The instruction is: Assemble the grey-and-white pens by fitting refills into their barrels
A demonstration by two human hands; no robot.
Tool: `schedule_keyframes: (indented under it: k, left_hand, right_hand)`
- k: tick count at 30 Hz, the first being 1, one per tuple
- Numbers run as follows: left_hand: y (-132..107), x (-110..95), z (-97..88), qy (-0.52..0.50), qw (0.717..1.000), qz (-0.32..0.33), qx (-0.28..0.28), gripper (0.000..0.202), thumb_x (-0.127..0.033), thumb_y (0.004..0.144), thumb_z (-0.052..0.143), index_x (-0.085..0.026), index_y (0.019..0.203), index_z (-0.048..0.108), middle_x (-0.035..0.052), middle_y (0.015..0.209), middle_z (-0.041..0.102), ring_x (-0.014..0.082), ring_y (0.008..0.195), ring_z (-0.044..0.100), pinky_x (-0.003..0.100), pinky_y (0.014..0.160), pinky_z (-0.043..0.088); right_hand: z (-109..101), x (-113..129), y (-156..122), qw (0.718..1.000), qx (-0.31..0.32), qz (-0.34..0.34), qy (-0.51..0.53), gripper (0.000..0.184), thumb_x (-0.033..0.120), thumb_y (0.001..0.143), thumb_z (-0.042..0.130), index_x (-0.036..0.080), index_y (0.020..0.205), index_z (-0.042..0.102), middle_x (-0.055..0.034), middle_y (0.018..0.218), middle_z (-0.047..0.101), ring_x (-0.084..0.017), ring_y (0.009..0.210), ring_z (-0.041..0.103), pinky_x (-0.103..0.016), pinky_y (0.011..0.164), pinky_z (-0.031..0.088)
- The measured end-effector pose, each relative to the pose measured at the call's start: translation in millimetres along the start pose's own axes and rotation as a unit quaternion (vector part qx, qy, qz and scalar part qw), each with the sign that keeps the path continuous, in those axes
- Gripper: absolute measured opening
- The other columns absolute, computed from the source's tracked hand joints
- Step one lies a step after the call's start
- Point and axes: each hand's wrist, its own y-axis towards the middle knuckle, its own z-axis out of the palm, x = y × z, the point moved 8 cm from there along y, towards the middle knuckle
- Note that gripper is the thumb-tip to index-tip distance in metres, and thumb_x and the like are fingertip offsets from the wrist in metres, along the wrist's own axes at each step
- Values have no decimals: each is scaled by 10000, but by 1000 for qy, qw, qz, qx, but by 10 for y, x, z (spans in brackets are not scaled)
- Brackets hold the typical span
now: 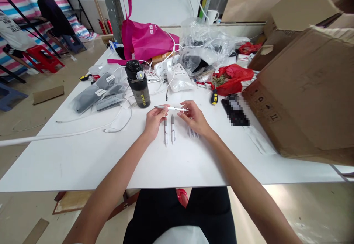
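A white pen with a grey grip [174, 108] is held level above the table, between both hands. My left hand [155, 121] pinches it near its grey end. At the other end, the fingers of my right hand [195, 117] are closed on it. Two similar pens lie side by side below, a left pen [166, 133] and a right pen [173, 130], their grey ends pointing away from me. Under my right hand is a small group of white pens [193, 132], partly hidden by it. A thin dark pen refill [166, 95] lies farther back.
A black bottle [139, 89] stands behind my left hand, beside bagged grey items [88, 98] and white cables [118, 126]. A screwdriver [214, 97], a phone [235, 113] and a large cardboard box [304, 100] are rightward. Behind are a pink bag [152, 39] and red plastic bag [235, 78].
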Motion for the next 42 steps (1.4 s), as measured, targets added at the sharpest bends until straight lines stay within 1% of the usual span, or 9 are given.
schedule_keyframes:
  k: [7, 12, 17, 22, 31, 34, 37, 40, 42]
  left_hand:
    - [5, 17, -20, -18, 1000, -8, -12, 417, -472, 746, 974, -187, 1030, 866, 34, 908, 661, 123, 831, 571, 231, 702, 461]
    - [-6, 17, -7, -29, 999, -9, -12, 423, -464, 735, 981, -174, 1024, 875, 43, 912, 662, 125, 838, 562, 223, 700, 462]
    - [-8, -2, -5, -28, 1000, -5, -8, 407, -464, 716, 990, -174, 980, 879, 43, 882, 652, 128, 837, 554, 217, 690, 464]
    - [-10, 2, -14, -31, 999, -7, -13, 419, -455, 721, 987, -169, 1009, 880, 44, 884, 656, 121, 826, 558, 214, 683, 464]
    - [-7, -73, 47, -14, 999, 38, 22, 335, -418, 779, 941, -175, 1002, 882, 42, 839, 664, 132, 800, 575, 248, 689, 463]
    - [-28, -65, 100, 24, 998, 42, 47, 335, -412, 790, 933, -198, 1043, 885, 45, 872, 698, 140, 803, 577, 265, 704, 468]
    - [-52, -50, 130, 61, 995, 42, 61, 322, -454, 827, 904, -204, 1031, 885, 68, 950, 738, 157, 840, 601, 278, 725, 481]
    - [-60, -68, 106, 63, 996, 48, 45, 319, -496, 875, 863, -205, 1004, 880, 80, 985, 738, 167, 878, 614, 275, 732, 490]
    - [-54, -80, 74, 54, 997, 47, 29, 318, -502, 877, 863, -206, 993, 875, 74, 969, 724, 165, 875, 609, 269, 725, 488]
  right_hand:
    - [15, -31, -19, 999, 15, 28, 26, 460, 696, 1034, 641, 239, 979, 642, 24, 689, 628, -157, 590, 554, -316, 611, 466]
    - [-17, -34, -8, 999, -11, 10, 44, 501, 701, 908, 808, 259, 1095, 663, -7, 882, 725, -173, 684, 629, -315, 630, 519]
    - [42, -32, -27, 998, 21, 45, 32, 526, 725, 1016, 647, 229, 841, 659, 11, 614, 621, -151, 554, 525, -319, 584, 447]
    - [8, -22, -17, 998, -7, 15, 57, 428, 642, 943, 802, 240, 1059, 711, 5, 776, 708, -153, 622, 599, -307, 613, 492]
    - [-1, -21, 16, 981, -17, 64, 180, 430, 616, 840, 908, 217, 874, 752, 13, 612, 652, -136, 533, 530, -296, 546, 458]
    - [-86, -68, 48, 958, -75, 76, 265, 407, 575, 780, 967, 232, 867, 766, 29, 632, 630, -122, 558, 521, -269, 532, 450]
    - [-263, -155, 76, 911, -163, 82, 371, 385, 509, 759, 996, 247, 867, 736, 28, 788, 677, -124, 710, 619, -239, 613, 526]
    - [-459, -282, 81, 851, -238, 116, 454, 347, 448, 869, 930, 246, 871, 648, 13, 928, 731, -145, 868, 708, -261, 730, 602]
    - [-564, -329, 84, 818, -257, 133, 496, 319, 405, 982, 831, 244, 862, 582, 30, 848, 686, -130, 799, 697, -261, 721, 609]
